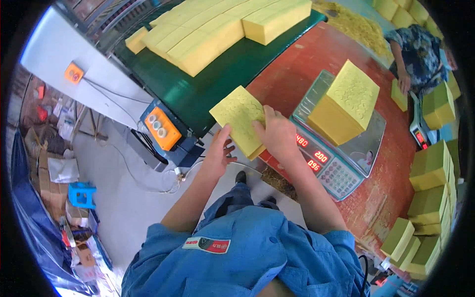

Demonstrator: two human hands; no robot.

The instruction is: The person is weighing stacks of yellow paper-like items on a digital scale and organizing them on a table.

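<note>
Between my two hands is a small stack of yellow joss paper (pixel 240 116) with curved marks pressed into its top, held tilted in front of my body. My left hand (pixel 217 153) grips its near left edge, thumb at the rim and fingers curled below. My right hand (pixel 277 129) closes on the right side, with the thumb lying over the top and the other fingers at the edge. A taller block of the same paper (pixel 346 101) rests on the pan of a digital scale (pixel 330 171) whose red display is lit, just right of my right hand.
A green conveyor belt (pixel 198 99) carries long rows of yellow paper (pixel 208 34) ahead. An orange button box (pixel 162 127) sits at its corner. The red table (pixel 297 54) holds the scale. At right, a co-worker's hand (pixel 403 81) is near a second scale (pixel 419 123) and stacked blocks (pixel 430 168).
</note>
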